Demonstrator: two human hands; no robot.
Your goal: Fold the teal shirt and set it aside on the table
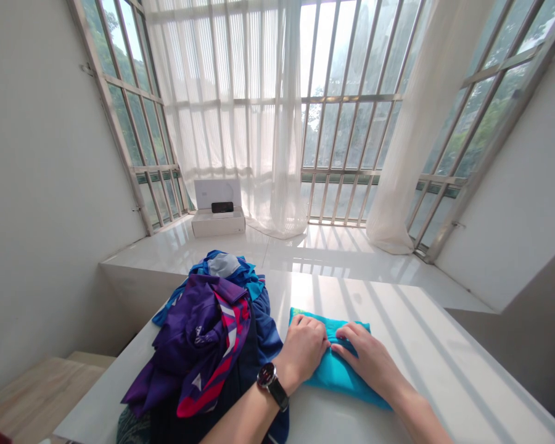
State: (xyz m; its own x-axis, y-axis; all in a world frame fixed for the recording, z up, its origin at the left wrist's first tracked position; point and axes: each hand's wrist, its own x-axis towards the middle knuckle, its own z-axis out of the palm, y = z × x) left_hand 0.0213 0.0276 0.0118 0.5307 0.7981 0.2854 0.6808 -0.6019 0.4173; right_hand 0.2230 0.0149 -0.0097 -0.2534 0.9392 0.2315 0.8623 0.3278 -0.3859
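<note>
Head view: left hand point(301, 350) and right hand point(365, 359), almost touching, press the teal cloth point(335, 376) flat (pinning its fold), clothes heap point(198, 345) at nine o'clock.

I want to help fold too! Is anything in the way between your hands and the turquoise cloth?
No, nothing visible is in the way. Your left hand and right hand both press right on the folded turquoise shirt. The heap of clothes lies off to its left, not between.
</note>
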